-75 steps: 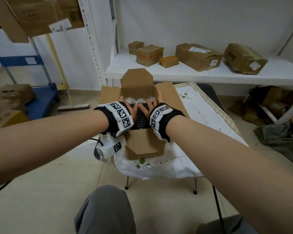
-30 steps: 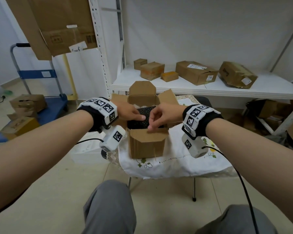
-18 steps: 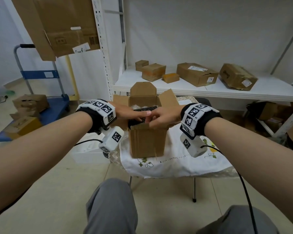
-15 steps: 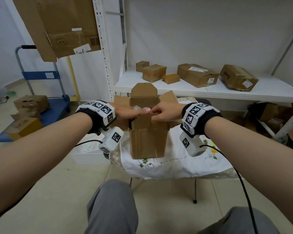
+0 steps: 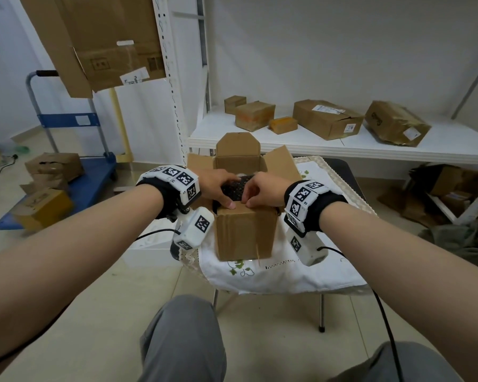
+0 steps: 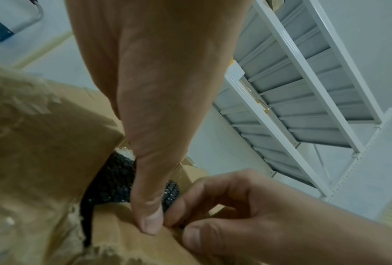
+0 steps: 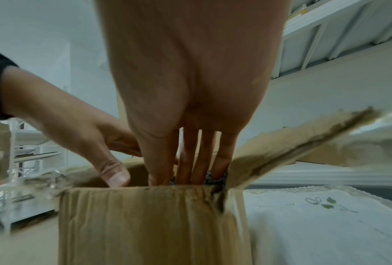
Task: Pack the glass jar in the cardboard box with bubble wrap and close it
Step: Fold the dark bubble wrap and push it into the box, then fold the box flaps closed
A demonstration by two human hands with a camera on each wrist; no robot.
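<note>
My left hand (image 5: 218, 186) and right hand (image 5: 262, 190) both pinch the near flap (image 5: 242, 205) of the open box (image 5: 244, 232), fingers curled over it.

Both arms reach forward, left hand (image 5: 218, 186) and right hand (image 5: 262, 190) meeting thumb to thumb, fingers curled down.

I can read no words or numbers anywhere. The white shipping labels on the parcels (image 5: 327, 118) along the white shelf (image 5: 342, 146) are blurred, and my wristbands (image 5: 177, 176) carry only black-and-white square marker patterns.
</note>
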